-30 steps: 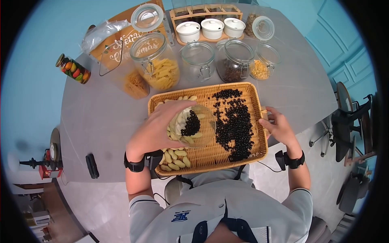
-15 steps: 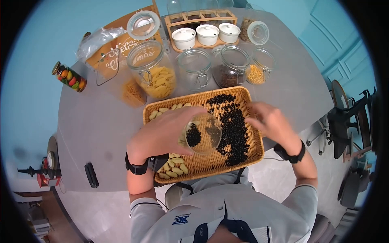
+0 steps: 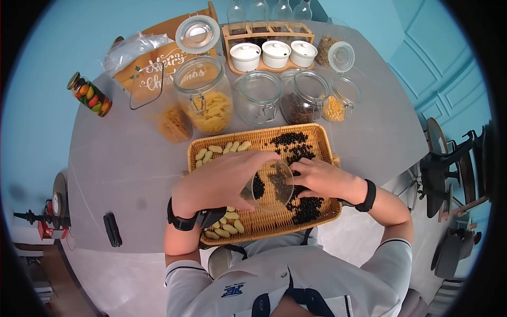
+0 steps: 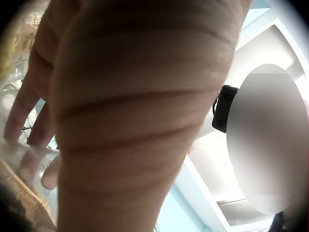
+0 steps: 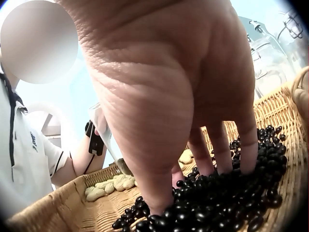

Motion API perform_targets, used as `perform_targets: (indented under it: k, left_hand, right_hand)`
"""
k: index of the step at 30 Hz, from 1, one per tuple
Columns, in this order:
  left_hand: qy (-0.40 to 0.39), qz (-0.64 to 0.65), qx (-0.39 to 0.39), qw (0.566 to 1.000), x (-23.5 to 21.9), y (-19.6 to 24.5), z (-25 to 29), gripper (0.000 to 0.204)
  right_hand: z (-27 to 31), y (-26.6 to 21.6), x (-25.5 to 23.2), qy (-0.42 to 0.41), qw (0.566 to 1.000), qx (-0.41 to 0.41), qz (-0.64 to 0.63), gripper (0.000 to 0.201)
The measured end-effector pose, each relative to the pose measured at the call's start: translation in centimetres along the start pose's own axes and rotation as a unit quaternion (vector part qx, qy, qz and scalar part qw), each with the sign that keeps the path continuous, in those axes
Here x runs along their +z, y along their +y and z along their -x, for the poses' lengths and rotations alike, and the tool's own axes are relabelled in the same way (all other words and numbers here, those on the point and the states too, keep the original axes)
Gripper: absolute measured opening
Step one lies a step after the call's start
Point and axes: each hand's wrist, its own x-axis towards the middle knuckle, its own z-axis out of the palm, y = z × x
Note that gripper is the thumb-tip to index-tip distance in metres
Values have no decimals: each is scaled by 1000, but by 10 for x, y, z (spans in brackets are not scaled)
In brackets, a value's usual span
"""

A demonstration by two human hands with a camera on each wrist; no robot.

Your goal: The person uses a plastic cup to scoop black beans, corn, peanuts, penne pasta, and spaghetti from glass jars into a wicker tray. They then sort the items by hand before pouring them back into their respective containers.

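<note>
A wicker tray lies on the table in front of the person, with peanuts on its left side and black beans spread over its right. The left hand grips a clear cup above the middle of the tray. Its round mouth is tipped toward the right, and some black beans show inside. Close beside that mouth, the right hand reaches into the bean pile. In the right wrist view its fingers point down, spread, with their tips among the beans; the thumb touches the beans too.
Behind the tray stand a jar of pasta, a glass jar, a dark-filled jar and a jar of yellow kernels. A rack with white pots is farther back. A black object lies at the left table edge.
The right hand has left the tray's right rim and moved left into the black beans. The left hand has carried the cup rightward and tipped its mouth toward them.
</note>
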Motion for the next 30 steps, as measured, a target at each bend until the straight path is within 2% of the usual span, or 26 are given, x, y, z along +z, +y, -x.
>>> perform_targets:
  k: [6,12,15,17,18,19,22,27,30]
  left_hand:
    - [8,16,14,1000,3,-1,-3,93]
    - [2,23,18,1000,7,-4,-5,96]
    - [0,25,8,1000,9,-6,-6,97]
    - [2,22,7,1000,9,-7,-7,97]
    - [5,20,8,1000,10,-8,-9,97]
    - [8,17,9,1000,11,-8,-9,98]
    - [28,13,-11,999,12,-6,-10,99]
    - [48,-7,-18,999,16,-8,-10,102]
    - [35,-7,-22,999,16,-6,-11,103]
  right_hand:
    - [-5,-3,-3,10,999,-35,-21,32]
    - [-11,10,2,11,995,-24,-93,24]
    - [-10,17,-9,41,983,28,-177,18]
    - [-9,27,-11,95,976,28,-193,16]
    - [-9,32,-12,124,971,29,-202,15]
    - [-9,29,-23,68,959,122,-245,16]
    - [-8,40,-24,52,911,204,-354,15]
    - [-7,56,-29,80,863,207,-454,17]
    - [-8,52,-43,85,854,216,-466,18]
